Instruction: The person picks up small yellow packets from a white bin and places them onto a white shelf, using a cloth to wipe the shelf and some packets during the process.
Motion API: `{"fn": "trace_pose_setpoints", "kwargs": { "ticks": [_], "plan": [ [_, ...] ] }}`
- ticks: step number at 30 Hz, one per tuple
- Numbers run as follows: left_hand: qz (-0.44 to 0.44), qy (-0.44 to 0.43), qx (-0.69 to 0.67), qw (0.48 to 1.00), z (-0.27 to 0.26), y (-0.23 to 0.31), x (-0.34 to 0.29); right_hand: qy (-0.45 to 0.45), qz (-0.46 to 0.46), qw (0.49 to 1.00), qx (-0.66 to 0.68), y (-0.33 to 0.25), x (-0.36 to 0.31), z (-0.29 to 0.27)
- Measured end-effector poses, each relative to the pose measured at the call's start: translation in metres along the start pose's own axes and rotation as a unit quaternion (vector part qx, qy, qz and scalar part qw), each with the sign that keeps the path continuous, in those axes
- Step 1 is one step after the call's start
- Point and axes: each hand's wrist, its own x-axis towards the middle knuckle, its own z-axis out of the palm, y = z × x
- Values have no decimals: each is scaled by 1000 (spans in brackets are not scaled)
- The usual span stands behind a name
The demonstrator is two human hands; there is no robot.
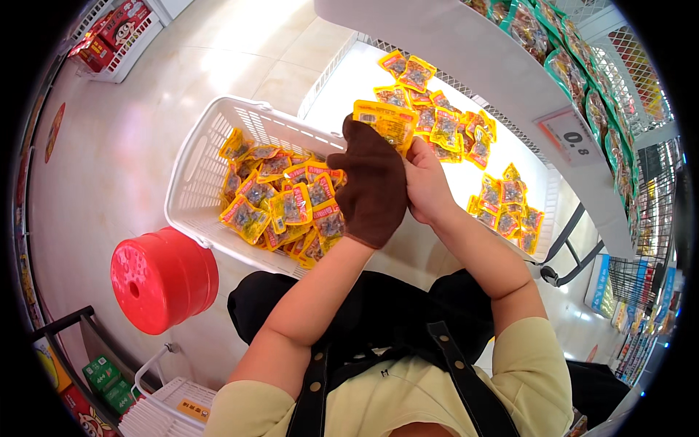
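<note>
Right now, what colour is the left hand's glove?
Dark brown: the glove shows in the head view.

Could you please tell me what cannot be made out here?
All in the head view:
Left hand: its bare fingers, hidden inside the brown glove.
Right hand: some fingers, apparently hidden behind the glove.
Held packet: its lower part, covered by the glove.
White basket: most of its floor, under yellow packets.
Green-edged bags: some cut off by the top edge.

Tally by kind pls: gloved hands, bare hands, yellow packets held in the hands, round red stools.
Gloved hands: 1, the left hand
Bare hands: 1, the right hand
Held packets: 1 yellow packet
Stools: 1 red stool
Total: 4
</note>
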Motion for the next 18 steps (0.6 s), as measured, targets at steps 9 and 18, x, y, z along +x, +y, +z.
{"fn": "trace_pose_setpoints", "kwargs": {
  "ticks": [9, 18],
  "plan": [
    [-95, -28, -81, 992, -39, -17, 10, -106, -71, 988, 84, -16, -26, 3],
    [-152, -19, -159, 975, -45, -28, 25, -135, -349, 710, -597, -18, -42, -2]
  ]
}}
